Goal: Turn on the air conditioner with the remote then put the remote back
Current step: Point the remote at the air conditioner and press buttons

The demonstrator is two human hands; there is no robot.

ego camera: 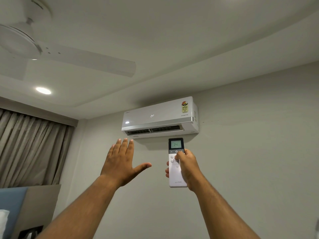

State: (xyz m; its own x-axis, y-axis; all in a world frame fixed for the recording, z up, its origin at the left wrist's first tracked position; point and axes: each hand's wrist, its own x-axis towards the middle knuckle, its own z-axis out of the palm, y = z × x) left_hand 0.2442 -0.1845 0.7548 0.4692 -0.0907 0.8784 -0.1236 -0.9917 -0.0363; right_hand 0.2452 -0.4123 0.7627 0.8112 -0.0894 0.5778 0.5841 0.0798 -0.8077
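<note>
A white air conditioner (pixel 159 117) hangs high on the wall, its front panel showing 24 and its bottom louvre open. Just below it I hold a white remote (pixel 175 176) upright in my right hand (pixel 188 168), thumb resting near the power button. The remote's dark top screen reads 24. My left hand (pixel 121 160) is raised flat with fingers spread, to the left of the remote, under the left end of the unit, holding nothing.
A white ceiling fan (pixel 69 57) fills the upper left, with a lit round ceiling lamp (pixel 43 90) below it. Beige curtains (pixel 32 149) hang at the left. A blue and grey headboard (pixel 25 204) stands at the lower left.
</note>
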